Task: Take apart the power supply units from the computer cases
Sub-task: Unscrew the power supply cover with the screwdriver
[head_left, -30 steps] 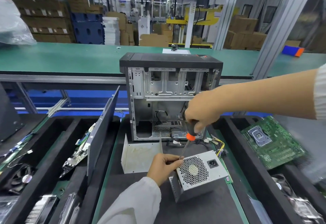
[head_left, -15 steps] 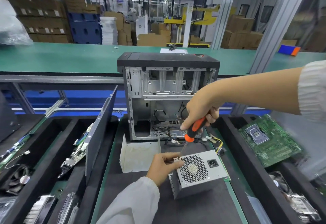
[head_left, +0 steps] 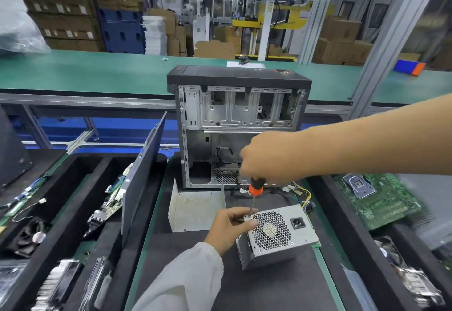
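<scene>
A grey power supply unit (head_left: 281,235) with a honeycomb fan grille lies on the dark mat, its coloured cables trailing toward the case. My left hand (head_left: 230,227) grips its upper left corner. My right hand (head_left: 266,157) holds an orange and black screwdriver (head_left: 255,189) upright, tip set on that same corner of the unit. Behind stands the opened computer case (head_left: 234,115), side off, bare metal bays showing inside.
A bent metal plate (head_left: 195,210) stands left of the unit. A black side panel (head_left: 141,178) leans at the mat's left edge. Left bins hold boards, cables and fans. A green motherboard (head_left: 376,200) lies in the right bin. A green conveyor (head_left: 85,71) runs behind.
My right hand has tilted the screwdriver more upright and brought its tip down onto the unit's corner. My left hand keeps its hold there. The view has shifted slightly.
</scene>
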